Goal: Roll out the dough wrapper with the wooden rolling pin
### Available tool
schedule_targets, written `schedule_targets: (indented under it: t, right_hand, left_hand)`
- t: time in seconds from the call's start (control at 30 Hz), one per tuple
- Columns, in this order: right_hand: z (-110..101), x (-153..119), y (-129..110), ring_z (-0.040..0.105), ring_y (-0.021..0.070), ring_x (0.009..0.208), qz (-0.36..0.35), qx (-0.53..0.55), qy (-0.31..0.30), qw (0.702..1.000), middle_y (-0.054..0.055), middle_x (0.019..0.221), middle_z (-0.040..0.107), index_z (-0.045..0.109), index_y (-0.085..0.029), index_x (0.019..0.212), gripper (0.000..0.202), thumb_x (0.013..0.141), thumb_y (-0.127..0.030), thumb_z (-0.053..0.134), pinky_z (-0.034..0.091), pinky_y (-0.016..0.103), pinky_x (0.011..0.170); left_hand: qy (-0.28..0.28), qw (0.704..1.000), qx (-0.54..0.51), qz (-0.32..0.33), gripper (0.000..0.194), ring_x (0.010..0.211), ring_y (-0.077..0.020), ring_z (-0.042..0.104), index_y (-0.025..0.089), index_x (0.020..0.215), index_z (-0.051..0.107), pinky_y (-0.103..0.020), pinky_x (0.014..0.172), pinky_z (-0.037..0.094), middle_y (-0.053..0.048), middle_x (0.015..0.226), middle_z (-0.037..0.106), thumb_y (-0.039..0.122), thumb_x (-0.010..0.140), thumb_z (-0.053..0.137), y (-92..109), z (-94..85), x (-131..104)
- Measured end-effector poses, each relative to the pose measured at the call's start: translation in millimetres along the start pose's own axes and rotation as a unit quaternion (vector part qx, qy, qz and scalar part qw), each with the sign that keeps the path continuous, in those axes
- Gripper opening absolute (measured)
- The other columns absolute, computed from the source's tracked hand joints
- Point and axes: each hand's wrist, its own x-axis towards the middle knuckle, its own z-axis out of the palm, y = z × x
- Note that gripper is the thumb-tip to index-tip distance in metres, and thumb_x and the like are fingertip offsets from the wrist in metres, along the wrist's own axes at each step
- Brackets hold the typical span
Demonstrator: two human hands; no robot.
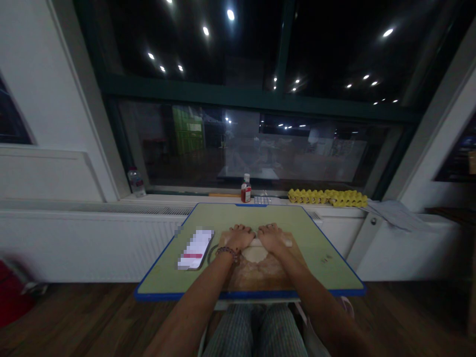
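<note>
My left hand (240,236) and right hand (270,235) pressed palms-down on the rolling pin (256,242) | pin's long axis ran left-right, across the dough (255,255) | on the wooden board (260,275), table (334,267) centre.

Your left hand (240,236) and right hand (270,235) side by side, palms down, fingers curled, forearms stretched forward

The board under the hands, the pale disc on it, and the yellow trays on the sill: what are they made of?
The board looks like wood: brown, matt, dusted pale. The disc seems to be soft dough, off-white and flattened, with both hands, left hand and right hand, pressing a pale roller across it. The yellow egg trays are probably moulded pulp or foam; too distant to tell.
</note>
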Motion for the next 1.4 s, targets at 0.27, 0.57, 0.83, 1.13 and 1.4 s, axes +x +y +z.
schedule_targets:
  t: [0.27,0.57,0.83,1.13,1.4]
  right_hand:
    - [26.2,-18.6,5.3,0.043,0.0233,0.137,-0.043,0.031,0.063,0.997,0.012,0.14,0.056,0.057,-0.017,0.137,0.047,0.099,-0.024,0.031,0.025,0.041,0.116]
    - [33.3,-41.0,8.4,0.041,0.0229,0.139,-0.096,0.089,0.085,0.988,0.018,0.143,0.049,0.059,-0.002,0.133,0.05,0.093,-0.015,0.031,0.028,0.038,0.12]
    - [39.3,-77.6,5.6,0.037,0.022,0.142,-0.1,0.108,0.124,0.981,0.008,0.151,0.042,0.046,-0.015,0.147,0.054,0.096,-0.024,0.029,0.03,0.04,0.119]
    - [40.8,-11.6,17.6,0.034,0.0221,0.143,-0.067,0.076,0.036,0.994,0.014,0.151,0.041,0.048,-0.007,0.144,0.054,0.098,-0.024,0.023,0.02,0.04,0.121]
    - [37.0,25.5,16.4,0.027,0.0238,0.146,0.008,0.082,-0.015,0.996,0.006,0.153,0.04,0.048,-0.021,0.146,0.052,0.097,-0.034,0.034,0.013,0.041,0.121]
  left_hand:
    - [0.002,1.0,0.006,-0.014,0.052,0.147,-0.0282,0.025,0.02,0.149,0.039,-0.05,0.114,0.025,-0.011,0.157,0.035,0.035,0.101,0.023,8.2,4.4,-15.0]
    - [0.057,0.998,0.009,0.039,0.049,0.138,-0.0211,0.043,0.009,0.135,0.056,-0.037,0.117,0.028,-0.014,0.146,0.051,0.022,0.101,0.023,12.7,14.1,-37.5]
    - [0.105,0.992,-0.002,0.064,0.053,0.143,-0.0196,0.036,0.012,0.147,0.043,-0.039,0.12,0.024,-0.009,0.153,0.041,0.024,0.1,0.023,23.1,15.7,-77.2]
    - [0.064,0.997,0.015,0.039,0.051,0.141,-0.0232,0.039,0.009,0.141,0.05,-0.043,0.117,0.03,-0.014,0.149,0.047,0.018,0.098,0.024,10.8,13.2,-20.7]
    - [0.029,0.998,-0.044,-0.046,0.053,0.144,-0.0267,0.032,0.021,0.146,0.042,-0.045,0.115,0.026,-0.011,0.155,0.039,0.032,0.094,0.039,0.8,4.3,-3.0]
